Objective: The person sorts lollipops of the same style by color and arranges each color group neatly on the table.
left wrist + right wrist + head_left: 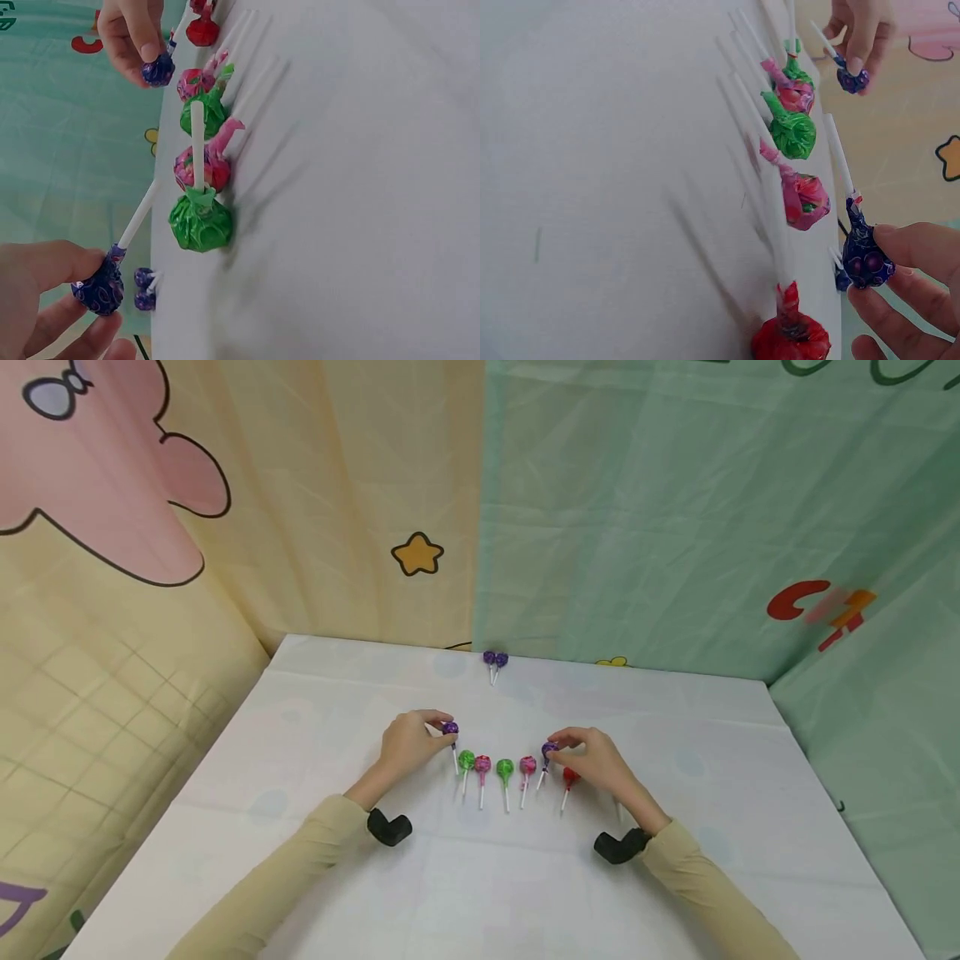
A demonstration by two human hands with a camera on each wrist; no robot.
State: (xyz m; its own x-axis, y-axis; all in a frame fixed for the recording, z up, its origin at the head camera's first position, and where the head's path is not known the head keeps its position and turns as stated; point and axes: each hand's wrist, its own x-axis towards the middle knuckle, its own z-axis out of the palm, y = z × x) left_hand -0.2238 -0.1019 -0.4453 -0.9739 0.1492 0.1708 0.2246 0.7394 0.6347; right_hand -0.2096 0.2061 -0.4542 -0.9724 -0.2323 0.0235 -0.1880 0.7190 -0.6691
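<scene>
My left hand (411, 745) pinches the wrapped head of a purple lollipop (100, 291) between thumb and fingers, its white stick free. With thumb and fingertips, my right hand (597, 758) grips another purple lollipop (866, 259) by its head. Between and below the hands lies a row of lollipops: a green lollipop (467, 760) at the left, then a pink lollipop (482, 765), a second green lollipop (505, 768) and a second pink lollipop (528, 765). A red lollipop (791, 339) lies by my right hand, which partly covers it in the head view.
Two more purple lollipops (495, 658) lie together near the far edge of the white table (480, 893). Another white stick (619, 812) shows beneath my right wrist. Printed curtains (637, 527) hang behind the table and at its sides.
</scene>
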